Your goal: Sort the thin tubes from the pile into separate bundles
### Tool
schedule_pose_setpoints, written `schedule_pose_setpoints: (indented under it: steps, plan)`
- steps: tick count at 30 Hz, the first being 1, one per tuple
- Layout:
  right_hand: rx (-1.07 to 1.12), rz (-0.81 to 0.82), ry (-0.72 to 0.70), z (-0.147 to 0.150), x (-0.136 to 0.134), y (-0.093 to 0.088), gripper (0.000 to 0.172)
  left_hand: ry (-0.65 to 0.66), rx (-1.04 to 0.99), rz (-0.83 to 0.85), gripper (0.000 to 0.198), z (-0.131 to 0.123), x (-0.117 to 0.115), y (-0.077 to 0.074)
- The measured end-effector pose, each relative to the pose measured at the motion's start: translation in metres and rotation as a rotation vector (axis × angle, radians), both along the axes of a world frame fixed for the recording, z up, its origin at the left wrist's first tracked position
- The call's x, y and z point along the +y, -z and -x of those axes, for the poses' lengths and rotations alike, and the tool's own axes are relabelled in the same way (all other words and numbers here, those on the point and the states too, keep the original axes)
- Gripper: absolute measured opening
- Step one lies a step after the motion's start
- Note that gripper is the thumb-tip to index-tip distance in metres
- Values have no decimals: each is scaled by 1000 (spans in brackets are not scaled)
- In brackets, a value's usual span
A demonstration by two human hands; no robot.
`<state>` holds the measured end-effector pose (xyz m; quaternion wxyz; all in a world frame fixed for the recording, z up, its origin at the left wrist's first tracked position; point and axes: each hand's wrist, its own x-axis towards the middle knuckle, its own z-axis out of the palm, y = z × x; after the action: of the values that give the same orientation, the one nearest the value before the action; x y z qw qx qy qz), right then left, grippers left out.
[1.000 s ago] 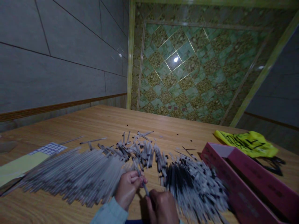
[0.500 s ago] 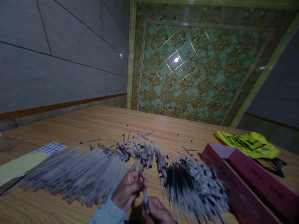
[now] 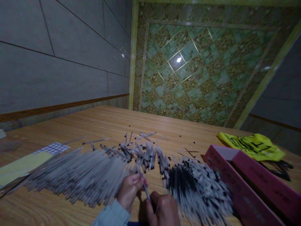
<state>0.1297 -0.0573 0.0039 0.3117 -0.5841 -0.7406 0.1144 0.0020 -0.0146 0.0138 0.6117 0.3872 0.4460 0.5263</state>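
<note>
My left hand (image 3: 131, 191), in a light blue sleeve, pinches a slim clear pen (image 3: 146, 190) between thumb and fingers near its middle. My right hand (image 3: 164, 209) is closed around the pen's lower end; its fingertips partly hide that end. The pen slants up and away from me. Left of my hands lies a wide pile of clear pen barrels (image 3: 80, 175). Beyond them sits a loose heap of short clear pieces with dark ends, seemingly pen caps (image 3: 149, 153). To the right is a pile of pens with dark parts (image 3: 199, 188).
A long pink box (image 3: 246, 191) stands at the right, with a yellow printed bag (image 3: 254, 146) and a black strap-like item (image 3: 276, 169) behind it. Yellow paper (image 3: 23, 166) and a checked sheet (image 3: 51, 148) lie at the left. Walls border the wooden table (image 3: 105, 119).
My right hand has moved up and rolled over, its back now showing more. The pen tilts slightly more to the left at its far end. My left hand stays nearly in place.
</note>
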Motion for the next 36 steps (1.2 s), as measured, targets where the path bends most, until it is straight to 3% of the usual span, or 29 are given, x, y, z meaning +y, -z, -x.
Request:
schedule_pose_setpoints:
  steps: [6,9,12,14,17,22,25,28,33,36]
  plan:
    - [1221,717,-375,4,6,11,41,141,-240,10,32,0,-1,-4]
    - [1504,840,-531,10,5,13,44,230,-348,6,32,0,-3,-7]
    - [1520,862,-619,10,7,13,42,252,-329,-4,34,1,-4,-6]
    - [1413,860,-562,6,9,13,44,231,-257,-15,36,2,-3,-4]
    - [1068,791,-387,-1,11,12,47,179,-124,-33,41,0,-2,-1]
    - [191,147,34,-3,3,5,33,76,5,-54,46,-3,2,3]
    - [-38,-53,139,0,-1,3,24,26,-7,-39,42,-3,2,3]
    - [264,53,65,0,2,2,30,60,-65,-27,38,-3,1,-2]
    - [1226,811,-496,-9,7,-4,43,186,-262,-52,35,-5,-3,-7]
    - [1414,1002,-722,-11,6,-3,40,243,-315,-26,41,-3,-5,-4]
